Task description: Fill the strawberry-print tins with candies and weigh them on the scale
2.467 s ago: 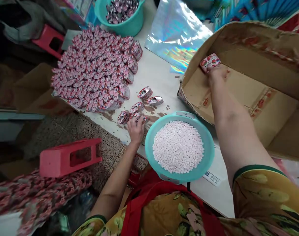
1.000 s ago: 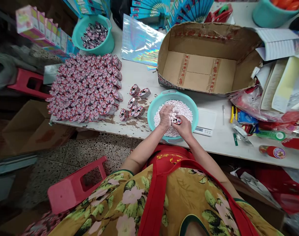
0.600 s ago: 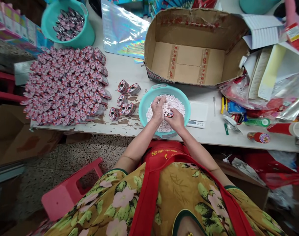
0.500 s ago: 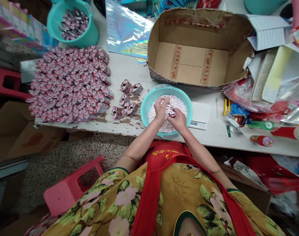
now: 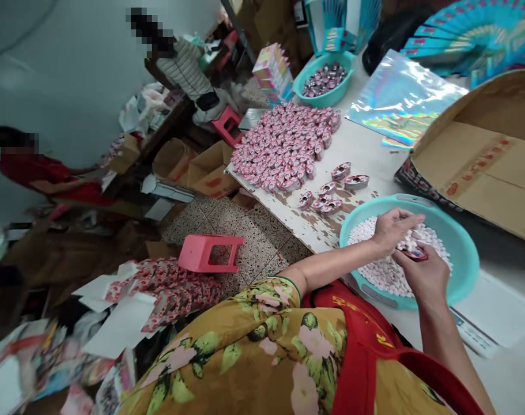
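Note:
A turquoise basin (image 5: 466, 259) full of small white pellets (image 5: 385, 279) stands at the table's front edge. Over it, my left hand (image 5: 394, 230) is curled around some of the pellets, its fingers bent above my right hand. My right hand (image 5: 424, 274) grips a small red-rimmed printed container (image 5: 414, 252), with white pellets at its top. Part of this container is hidden by the fingers. Left of the basin lie several small oval containers (image 5: 356, 182) with dark openings. Beyond them a big cluster of similar pink-topped containers (image 5: 283, 147) covers the table corner.
A second turquoise basin (image 5: 351, 80) holds shiny dark pieces. Iridescent sheets (image 5: 404, 98) and a large cardboard box (image 5: 482, 167) lie behind. A white scale (image 5: 495, 314) sits right of the basin. A pink stool (image 5: 201, 251) stands on the floor. Two people (image 5: 55, 170) sit farther left.
My view has swung left, bringing the wall, the floor and two people into sight. Both hands stay over the basin, close together, with the container still in my right hand.

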`<state>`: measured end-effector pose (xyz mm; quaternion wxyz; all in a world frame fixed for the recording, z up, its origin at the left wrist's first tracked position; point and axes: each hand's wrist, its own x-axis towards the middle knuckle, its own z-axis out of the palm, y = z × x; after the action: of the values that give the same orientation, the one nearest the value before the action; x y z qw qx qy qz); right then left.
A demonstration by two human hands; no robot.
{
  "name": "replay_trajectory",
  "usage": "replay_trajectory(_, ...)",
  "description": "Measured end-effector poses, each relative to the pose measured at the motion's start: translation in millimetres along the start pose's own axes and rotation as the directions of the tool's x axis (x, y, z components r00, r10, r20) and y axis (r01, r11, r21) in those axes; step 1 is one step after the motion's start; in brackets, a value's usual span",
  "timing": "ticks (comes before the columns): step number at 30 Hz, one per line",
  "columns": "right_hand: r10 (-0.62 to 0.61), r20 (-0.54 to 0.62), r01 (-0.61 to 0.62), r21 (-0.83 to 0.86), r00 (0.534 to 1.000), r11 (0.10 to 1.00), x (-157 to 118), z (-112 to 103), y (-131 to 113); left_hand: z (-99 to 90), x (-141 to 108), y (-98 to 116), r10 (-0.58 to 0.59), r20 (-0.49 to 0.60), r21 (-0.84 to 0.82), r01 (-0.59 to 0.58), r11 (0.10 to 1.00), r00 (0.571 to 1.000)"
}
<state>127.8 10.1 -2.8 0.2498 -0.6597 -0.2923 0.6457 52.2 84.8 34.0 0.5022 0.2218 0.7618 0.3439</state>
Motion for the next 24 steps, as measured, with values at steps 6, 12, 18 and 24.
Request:
replay_trajectory(6,-0.056,0.018,0.055,0.039,0.998,0.998,3,2,-10,3.2,4,11,0.036,-0.053,0.035,-0.034,0.999,0.998)
replay_trajectory(12,-0.072,0.012,0.067,0.246,0.997,0.967,-5,4,-8,6.6,-4,19,0.013,-0.035,0.069,-0.01,0.998,0.999)
replay_trajectory(18,-0.092,-0.018,0.093,0.337,0.996,0.937,-11,-1,0,12.9,-8,12,0.04,0.039,0.155,-0.046,0.987,0.998)
replay_trajectory(24,-0.026,-0.023,0.032,0.301,0.999,0.953,-15,-9,7,16.6,-15,-4,0.109,0.135,0.252,-0.141,0.957,0.985)
